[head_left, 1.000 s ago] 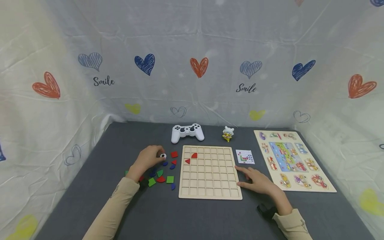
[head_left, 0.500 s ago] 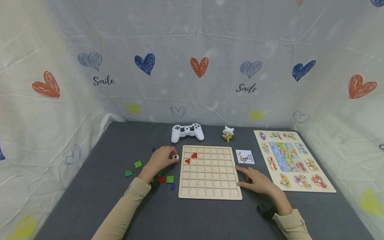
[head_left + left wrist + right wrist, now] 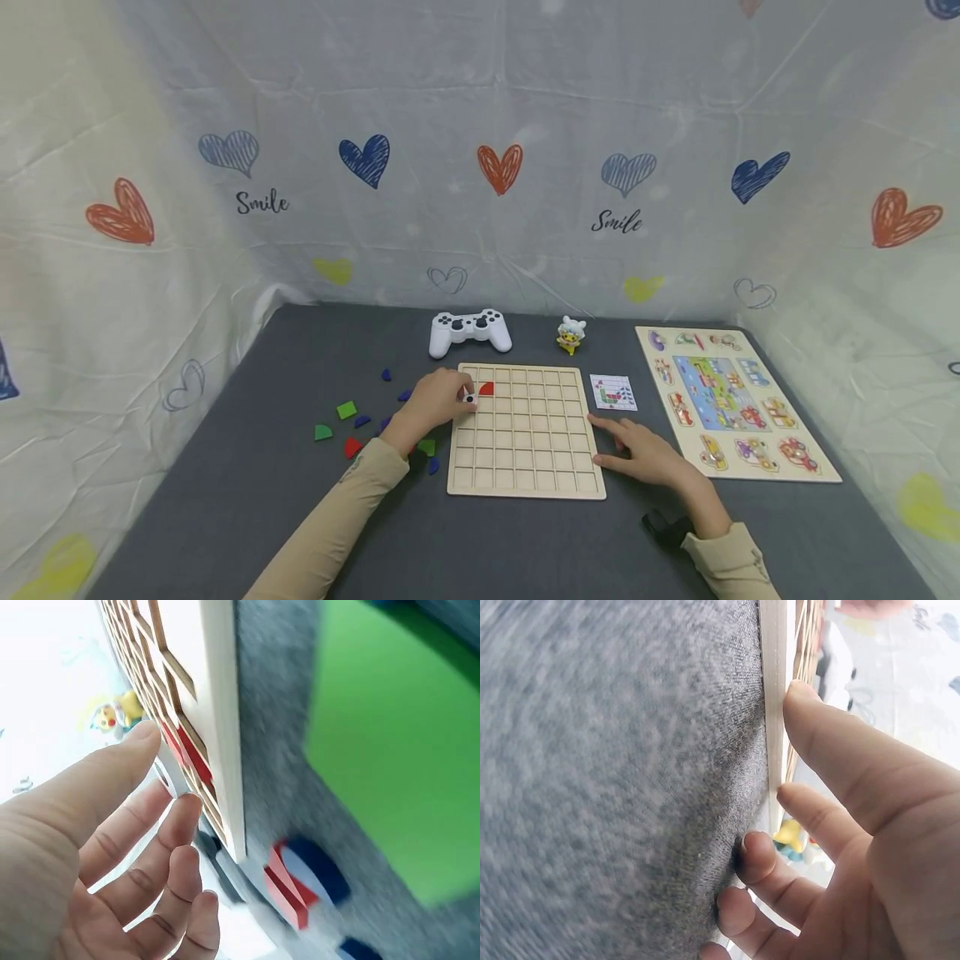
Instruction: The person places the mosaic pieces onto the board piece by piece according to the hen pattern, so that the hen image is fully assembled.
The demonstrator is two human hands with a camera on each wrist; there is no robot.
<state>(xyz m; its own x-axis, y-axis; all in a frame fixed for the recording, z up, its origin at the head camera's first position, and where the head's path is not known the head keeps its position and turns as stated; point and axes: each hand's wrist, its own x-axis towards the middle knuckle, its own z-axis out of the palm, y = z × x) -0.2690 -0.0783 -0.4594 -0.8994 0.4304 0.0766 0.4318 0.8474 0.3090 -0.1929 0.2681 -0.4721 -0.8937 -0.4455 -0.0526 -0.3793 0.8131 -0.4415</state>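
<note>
My left hand [image 3: 437, 397] pinches a small white piece with a black dot, like an eye [image 3: 470, 399], between thumb and fingers. It is over the upper left squares of the wooden grid board [image 3: 532, 454]. In the left wrist view the white piece [image 3: 172, 772] shows edge-on between the fingertips, close to red pieces [image 3: 186, 752] in the grid. A red quarter-round piece [image 3: 487, 389] sits in a square just right of the fingers. My right hand [image 3: 641, 452] rests at the board's right edge, thumb and index fingertip touching the rim [image 3: 775, 712].
Loose green [image 3: 347, 409], blue [image 3: 386, 375] and red [image 3: 352, 447] pieces lie left of the board. Behind it are a white game controller [image 3: 470, 331] and a small figurine [image 3: 571, 335]. A pattern card [image 3: 613, 392] and a picture puzzle board [image 3: 795, 417] lie to the right.
My left hand has carried the white piece rightward from among the loose pieces to over the board's upper left. My right hand has stayed at the board's edge.
</note>
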